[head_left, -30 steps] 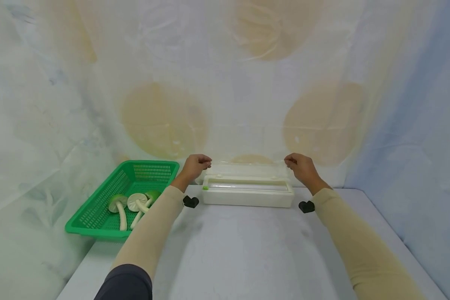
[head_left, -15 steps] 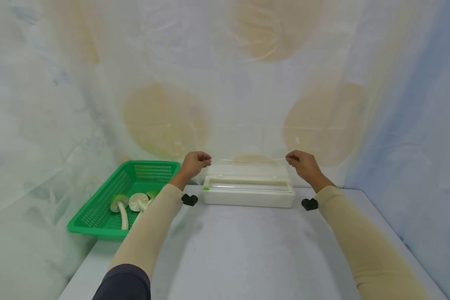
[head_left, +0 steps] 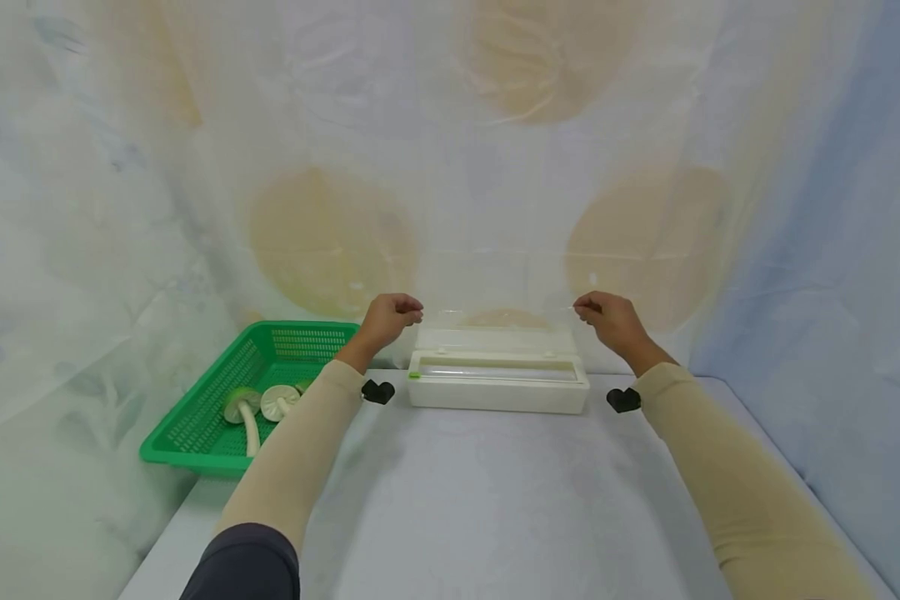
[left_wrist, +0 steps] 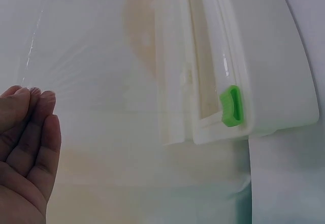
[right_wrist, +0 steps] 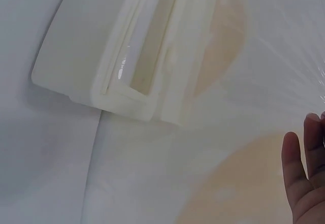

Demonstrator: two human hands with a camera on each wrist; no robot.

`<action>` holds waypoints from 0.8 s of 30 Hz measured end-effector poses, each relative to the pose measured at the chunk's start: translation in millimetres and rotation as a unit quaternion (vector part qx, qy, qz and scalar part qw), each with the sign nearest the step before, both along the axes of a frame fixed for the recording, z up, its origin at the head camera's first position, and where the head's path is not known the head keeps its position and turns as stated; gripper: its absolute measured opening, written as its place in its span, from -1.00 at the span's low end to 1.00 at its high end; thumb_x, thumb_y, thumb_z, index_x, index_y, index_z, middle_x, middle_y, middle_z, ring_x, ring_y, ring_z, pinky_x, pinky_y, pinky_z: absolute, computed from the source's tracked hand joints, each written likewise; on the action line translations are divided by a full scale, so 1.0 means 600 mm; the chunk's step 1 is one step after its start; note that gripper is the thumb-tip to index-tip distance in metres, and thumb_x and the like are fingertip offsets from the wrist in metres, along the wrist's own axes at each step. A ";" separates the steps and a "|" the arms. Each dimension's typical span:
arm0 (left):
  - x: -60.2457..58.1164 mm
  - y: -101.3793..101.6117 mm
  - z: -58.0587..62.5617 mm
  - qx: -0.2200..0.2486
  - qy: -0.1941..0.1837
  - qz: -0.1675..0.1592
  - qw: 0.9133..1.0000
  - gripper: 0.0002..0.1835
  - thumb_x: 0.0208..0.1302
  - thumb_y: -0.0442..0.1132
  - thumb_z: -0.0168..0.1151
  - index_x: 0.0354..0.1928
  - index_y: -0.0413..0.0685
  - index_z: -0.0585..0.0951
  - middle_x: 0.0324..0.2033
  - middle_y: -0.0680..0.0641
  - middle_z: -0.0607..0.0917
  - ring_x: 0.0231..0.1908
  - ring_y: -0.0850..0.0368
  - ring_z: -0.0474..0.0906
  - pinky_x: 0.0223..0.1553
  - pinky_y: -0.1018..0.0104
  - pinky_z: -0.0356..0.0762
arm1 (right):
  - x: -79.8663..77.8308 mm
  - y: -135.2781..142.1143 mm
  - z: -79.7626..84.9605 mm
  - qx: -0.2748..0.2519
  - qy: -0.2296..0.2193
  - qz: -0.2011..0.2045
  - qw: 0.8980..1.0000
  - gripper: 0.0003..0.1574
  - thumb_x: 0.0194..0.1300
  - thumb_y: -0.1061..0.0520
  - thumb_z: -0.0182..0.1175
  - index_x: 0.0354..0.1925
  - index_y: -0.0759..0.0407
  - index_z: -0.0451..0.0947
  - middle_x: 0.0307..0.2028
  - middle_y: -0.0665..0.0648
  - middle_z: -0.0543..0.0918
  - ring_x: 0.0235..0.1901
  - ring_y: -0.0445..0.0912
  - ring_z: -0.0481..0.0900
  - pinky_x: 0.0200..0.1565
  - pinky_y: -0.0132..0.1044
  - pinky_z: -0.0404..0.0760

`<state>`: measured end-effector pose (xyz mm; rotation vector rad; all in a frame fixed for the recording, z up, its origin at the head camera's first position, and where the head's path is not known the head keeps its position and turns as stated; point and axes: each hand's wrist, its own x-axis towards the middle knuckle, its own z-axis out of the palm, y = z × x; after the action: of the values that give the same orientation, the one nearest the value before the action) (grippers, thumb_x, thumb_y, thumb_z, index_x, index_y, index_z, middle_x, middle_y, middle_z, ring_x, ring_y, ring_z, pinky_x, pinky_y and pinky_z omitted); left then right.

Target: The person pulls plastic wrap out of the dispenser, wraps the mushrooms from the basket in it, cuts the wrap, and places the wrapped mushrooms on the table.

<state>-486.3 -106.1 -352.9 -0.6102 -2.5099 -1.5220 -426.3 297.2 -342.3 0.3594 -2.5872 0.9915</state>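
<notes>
A white cling film dispenser (head_left: pixel 498 395) stands at the back of the table with its lid (head_left: pixel 495 340) raised. In the left wrist view a green slider (left_wrist: pixel 232 106) sits at one end of its slot. Clear cling film (left_wrist: pixel 76 66) stretches up from the box between my two hands. My left hand (head_left: pixel 392 323) pinches one corner of the film between thumb and fingers. My right hand (head_left: pixel 609 323) pinches the opposite corner; in the right wrist view its fingers (right_wrist: pixel 297 168) are partly cut off by the frame edge, and creases fan out from the grip.
To the left a green plastic basket (head_left: pixel 187 460) holds several mushrooms (head_left: pixel 242 407) with green caps and white stems, partly hidden by my left sleeve. The white table (head_left: pixel 495 500) reaches toward me. Patterned sheeting (head_left: pixel 487 183) hangs behind and at both sides.
Both hands have risen a little and the film's upper edge has come up with them. The dispenser stays where it was, and the view has shifted slightly.
</notes>
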 end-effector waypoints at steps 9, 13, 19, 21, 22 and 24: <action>-0.006 0.000 0.012 0.000 0.012 0.003 1.000 -0.83 0.35 -0.37 0.21 -0.10 -0.34 0.63 -0.23 -0.17 0.70 -0.15 -0.08 0.64 -0.02 0.00 0.55 | -0.006 0.000 0.015 -0.001 0.013 -0.007 1.000 -0.73 0.49 0.19 0.04 0.00 0.35 0.54 -0.12 0.36 0.62 -0.14 0.16 0.57 -0.09 0.04 0.53; -0.006 0.001 0.021 0.005 0.021 0.002 1.000 -0.80 0.35 -0.37 0.22 -0.08 -0.38 0.63 -0.22 -0.19 0.70 -0.17 -0.04 0.64 -0.02 -0.03 0.54 | -0.009 0.002 0.022 -0.004 0.017 -0.012 1.000 -0.72 0.49 0.18 0.04 0.00 0.35 0.54 -0.12 0.35 0.62 -0.13 0.15 0.57 -0.09 0.04 0.53; -0.004 0.002 0.035 -0.006 0.030 0.007 0.999 -0.78 0.36 -0.36 0.20 -0.05 -0.40 0.61 -0.22 -0.19 0.70 -0.14 -0.11 0.62 -0.04 -0.02 0.54 | -0.012 0.003 0.031 -0.003 0.020 -0.013 1.000 -0.71 0.49 0.17 0.04 0.01 0.36 0.54 -0.12 0.33 0.62 -0.13 0.14 0.56 -0.10 0.02 0.53; -0.005 0.003 0.037 -0.011 0.035 0.012 0.999 -0.79 0.37 -0.35 0.20 -0.07 -0.37 0.62 -0.22 -0.16 0.70 -0.14 -0.09 0.62 -0.08 0.05 0.55 | -0.012 0.003 0.034 -0.007 0.025 -0.012 1.000 -0.72 0.49 0.20 0.04 0.01 0.37 0.54 -0.11 0.35 0.62 -0.13 0.15 0.57 -0.10 0.02 0.54; -0.005 0.003 0.039 -0.011 0.038 0.014 0.999 -0.81 0.37 -0.35 0.20 -0.08 -0.35 0.62 -0.22 -0.15 0.70 -0.14 -0.09 0.61 -0.09 0.07 0.56 | -0.012 0.002 0.036 -0.008 0.026 -0.011 1.000 -0.72 0.49 0.21 0.04 0.01 0.38 0.54 -0.10 0.36 0.62 -0.13 0.15 0.57 -0.09 0.02 0.54; -0.007 0.004 0.042 -0.012 0.043 0.019 0.999 -0.81 0.37 -0.34 0.21 -0.08 -0.32 0.62 -0.22 -0.13 0.70 -0.15 -0.04 0.61 -0.11 0.13 0.56 | -0.012 0.001 0.041 -0.010 0.032 -0.011 0.999 -0.73 0.48 0.22 0.04 0.01 0.39 0.54 -0.09 0.37 0.62 -0.13 0.17 0.58 -0.09 0.02 0.55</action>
<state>-490.4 -103.9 -327.6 -0.6144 -2.4636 -1.4232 -433.4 297.9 -317.9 0.3509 -2.5171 0.9804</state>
